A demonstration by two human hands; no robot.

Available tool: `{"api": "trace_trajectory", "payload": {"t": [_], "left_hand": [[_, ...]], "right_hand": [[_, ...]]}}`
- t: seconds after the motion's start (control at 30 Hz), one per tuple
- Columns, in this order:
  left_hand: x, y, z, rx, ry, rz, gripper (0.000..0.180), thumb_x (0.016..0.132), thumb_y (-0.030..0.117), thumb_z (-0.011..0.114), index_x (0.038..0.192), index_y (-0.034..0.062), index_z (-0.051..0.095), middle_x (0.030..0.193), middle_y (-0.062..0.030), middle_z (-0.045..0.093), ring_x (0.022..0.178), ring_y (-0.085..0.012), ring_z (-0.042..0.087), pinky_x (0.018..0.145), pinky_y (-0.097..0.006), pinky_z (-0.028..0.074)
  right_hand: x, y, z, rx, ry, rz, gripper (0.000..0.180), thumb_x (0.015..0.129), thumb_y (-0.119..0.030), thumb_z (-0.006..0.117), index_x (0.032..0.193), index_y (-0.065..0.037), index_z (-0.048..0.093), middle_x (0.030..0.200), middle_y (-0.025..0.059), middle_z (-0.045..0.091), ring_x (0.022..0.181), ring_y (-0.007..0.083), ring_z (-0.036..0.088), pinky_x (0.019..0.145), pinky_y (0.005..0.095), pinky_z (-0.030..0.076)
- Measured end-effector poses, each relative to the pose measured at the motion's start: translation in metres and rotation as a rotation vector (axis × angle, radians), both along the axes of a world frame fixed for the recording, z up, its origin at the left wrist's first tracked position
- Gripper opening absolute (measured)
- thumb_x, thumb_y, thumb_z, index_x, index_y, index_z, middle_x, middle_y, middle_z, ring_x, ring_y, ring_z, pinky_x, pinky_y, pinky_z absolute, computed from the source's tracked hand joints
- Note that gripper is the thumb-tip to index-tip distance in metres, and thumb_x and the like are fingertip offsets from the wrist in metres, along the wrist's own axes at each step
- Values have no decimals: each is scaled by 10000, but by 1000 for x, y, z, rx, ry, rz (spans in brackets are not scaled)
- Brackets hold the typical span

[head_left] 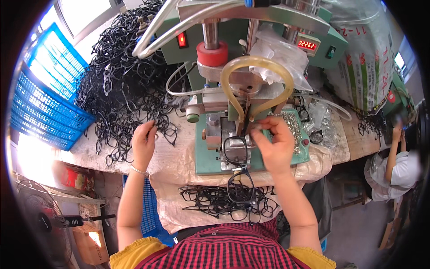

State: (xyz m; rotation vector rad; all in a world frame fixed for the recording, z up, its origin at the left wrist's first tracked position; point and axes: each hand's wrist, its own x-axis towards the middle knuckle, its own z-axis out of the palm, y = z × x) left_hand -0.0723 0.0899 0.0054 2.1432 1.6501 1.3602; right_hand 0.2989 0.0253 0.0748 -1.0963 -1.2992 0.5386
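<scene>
Eyeglass frame with one rim on the green press and the other hanging in front

Right hand (274, 141) sits at the working point of the green press (223, 71), thumb and forefinger drawn close together beside the upper end of one black eyeglass frame (244, 169); whether they grip it cannot be told. The frame stands lengthwise, its upper rim against the metal fixture (242, 156), its lower rim below the press's front edge. Left hand (144, 140) is well left of the press, fingers loosely curled beside a heap; I cannot tell if anything is pinched there.

Two main heaps of black frames, too tangled to count: a large heap (130, 67) left of the press and a smaller heap (206, 199) in front of it, on tan cloth (313, 166). One pile of small shiny metal parts (293, 127) lies on the press's right side. The press bears one red cylinder (211, 54) and one looped amber tube (257, 62).

Pale and worn, the desk (181, 145) carries the press. Beyond its far left is a blue basket (45, 105); to its right, one bulging white sack (365, 62) and, farther off, one co-worker (398, 172). A fan (45, 222) stands low at the left.
</scene>
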Motion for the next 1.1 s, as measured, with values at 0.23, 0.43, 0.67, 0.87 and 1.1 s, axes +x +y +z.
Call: {"api": "trace_trajectory", "payload": {"t": [0.23,0.43,0.67,0.87,1.1], "left_hand": [[96,-47,68,-71,-650,-141,317,972,137,588,1251,0,530,777,74,370,646,-21,320,564,-177,278],[168,-60,160,220,-555,-436,323,1067,285,326,1005,-2,460,885,-198,611,798,-207,580,730,-300,483],[157,-100,129,-1029,-937,-903,287,1019,284,426,1002,3,483,788,-240,678,622,-264,646,581,-330,527],[200,-89,87,-1531,-1330,-998,254,1011,263,425,928,32,493,701,-276,633,524,-263,595,426,-323,472],[204,-91,86,-1535,-1342,-920,231,1000,248,445,933,34,503,693,-272,630,499,-262,588,395,-328,469]], "right_hand": [[-18,-6,-8,-80,311,60,443,817,34,712,1216,28,520,950,65,664,895,107,617,851,244,471],[-26,-3,-1,-105,403,214,537,808,46,716,1288,38,474,1076,97,645,990,107,595,921,267,455],[32,-27,-7,-49,-433,-166,322,751,-89,737,1072,-103,721,1275,155,621,1229,376,550,1070,454,405],[88,-19,-68,-34,-813,-512,130,761,-106,735,864,-46,681,1137,192,630,1197,422,529,990,464,425],[88,-6,-64,-118,-663,-584,81,794,-116,705,858,-73,683,1055,123,643,1028,344,588,866,446,474]]}}
